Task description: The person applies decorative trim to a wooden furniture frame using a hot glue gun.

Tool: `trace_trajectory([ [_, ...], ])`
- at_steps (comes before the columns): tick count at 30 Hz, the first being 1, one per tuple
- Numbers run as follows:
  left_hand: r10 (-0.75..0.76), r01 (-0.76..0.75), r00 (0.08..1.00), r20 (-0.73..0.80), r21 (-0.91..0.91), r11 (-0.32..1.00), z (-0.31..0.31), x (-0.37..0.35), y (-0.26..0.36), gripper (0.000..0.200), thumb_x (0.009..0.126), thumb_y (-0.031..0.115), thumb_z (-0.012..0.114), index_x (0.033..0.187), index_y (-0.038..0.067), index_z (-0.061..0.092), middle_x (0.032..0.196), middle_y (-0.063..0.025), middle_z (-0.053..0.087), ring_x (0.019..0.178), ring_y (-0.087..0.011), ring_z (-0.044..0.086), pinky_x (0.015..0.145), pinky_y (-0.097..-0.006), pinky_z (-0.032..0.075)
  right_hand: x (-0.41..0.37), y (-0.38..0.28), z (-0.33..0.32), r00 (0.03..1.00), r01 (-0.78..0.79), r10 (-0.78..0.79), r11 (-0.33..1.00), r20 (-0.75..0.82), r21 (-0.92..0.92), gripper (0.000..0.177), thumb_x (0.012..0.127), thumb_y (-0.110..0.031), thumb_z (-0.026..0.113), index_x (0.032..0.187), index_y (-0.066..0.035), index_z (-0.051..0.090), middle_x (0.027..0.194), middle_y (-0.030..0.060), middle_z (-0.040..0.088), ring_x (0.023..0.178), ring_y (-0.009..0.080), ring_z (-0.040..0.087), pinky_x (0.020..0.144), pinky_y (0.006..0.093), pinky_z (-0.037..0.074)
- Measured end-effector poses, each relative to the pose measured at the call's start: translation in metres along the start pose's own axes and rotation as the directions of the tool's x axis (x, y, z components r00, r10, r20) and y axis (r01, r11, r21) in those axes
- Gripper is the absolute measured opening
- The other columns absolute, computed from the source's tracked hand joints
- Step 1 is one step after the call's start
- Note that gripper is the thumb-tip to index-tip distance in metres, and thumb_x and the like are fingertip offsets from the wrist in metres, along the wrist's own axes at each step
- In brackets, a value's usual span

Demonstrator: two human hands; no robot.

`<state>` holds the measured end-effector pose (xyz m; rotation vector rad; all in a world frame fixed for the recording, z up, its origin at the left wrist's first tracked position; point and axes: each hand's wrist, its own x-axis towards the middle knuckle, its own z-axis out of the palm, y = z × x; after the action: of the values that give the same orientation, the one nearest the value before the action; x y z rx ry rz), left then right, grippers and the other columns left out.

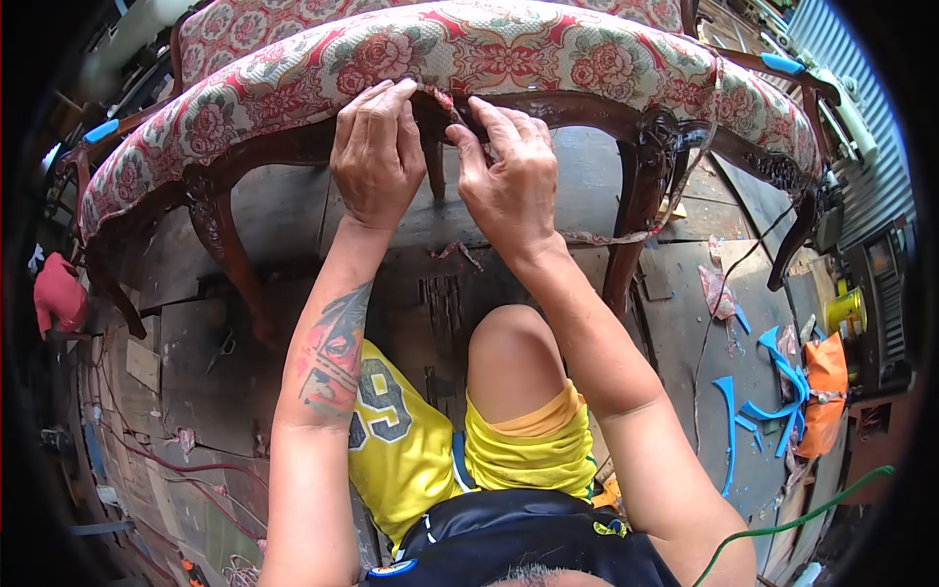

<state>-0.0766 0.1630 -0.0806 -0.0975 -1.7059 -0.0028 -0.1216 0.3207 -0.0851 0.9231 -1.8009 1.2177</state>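
A floral upholstered settee (509, 54) with a carved dark wood frame stands before me. At the seat's lower front edge, my left hand (380, 152) is closed, fingertips pressed together on a narrow patterned trim strip (437, 95). My right hand (507, 181) pinches the same strip a little to the right, its thumb and forefinger close together. Between the hands the strip runs along the joint of fabric and wood. Its loose length trails from behind my right wrist past the front leg (636, 210) and up over the seat. The exact fingertip contact is partly hidden.
Fabric scraps (458, 254) and blue foam offcuts (778, 391) lie on the plank floor. To the right are an orange bag (824, 391) and a yellow can (847, 311). A green cord (802, 514) crosses the lower right. Scissors (223, 349) and red cables (201, 468) lie left.
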Motion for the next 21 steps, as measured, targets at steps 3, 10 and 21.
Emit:
trace_trajectory([
  [3, -0.006, 0.006, 1.000, 0.003, 0.005, 1.000, -0.001, 0.003, 0.001, 0.019, 0.098, 0.004, 0.073, 0.117, 0.008, 0.075, 0.114, -0.0063, 0.079, 0.112, -0.0269, 0.075, 0.098, -0.0392, 0.058, 0.006, 0.005, -0.001, 0.995, 0.008, -0.008, 1.000, 0.098, -0.001, 0.034, 0.092, -0.013, 0.080, 0.124, 0.000, 0.076, 0.109, 0.0185, 0.077, 0.108, 0.0347, 0.070, 0.100, 0.0458, 0.053],
  [10, 0.050, -0.050, 0.999, -0.002, 0.006, 0.999, 0.001, -0.001, -0.007, 0.021, 0.097, 0.008, 0.075, 0.118, 0.010, 0.076, 0.113, -0.0044, 0.079, 0.112, -0.0254, 0.074, 0.098, -0.0387, 0.059, 0.043, 0.007, -0.027, 0.966, -0.067, 0.007, 0.973, 0.259, 0.223, 0.021, 0.098, -0.004, 0.072, 0.118, 0.001, 0.077, 0.102, 0.0218, 0.075, 0.095, 0.0390, 0.074, 0.087, 0.0450, 0.059],
  [21, 0.073, -0.074, 0.997, 0.040, 0.031, 0.997, 0.000, -0.001, -0.003, 0.022, 0.097, 0.007, 0.074, 0.119, 0.009, 0.076, 0.118, -0.0041, 0.078, 0.115, -0.0268, 0.073, 0.101, -0.0395, 0.057, 0.094, 0.020, -0.043, 0.849, -0.144, 0.020, 0.970, 0.527, 0.196, 0.020, 0.100, -0.011, 0.072, 0.115, -0.003, 0.084, 0.099, 0.0174, 0.082, 0.087, 0.0204, 0.078, 0.083, 0.0355, 0.061],
])
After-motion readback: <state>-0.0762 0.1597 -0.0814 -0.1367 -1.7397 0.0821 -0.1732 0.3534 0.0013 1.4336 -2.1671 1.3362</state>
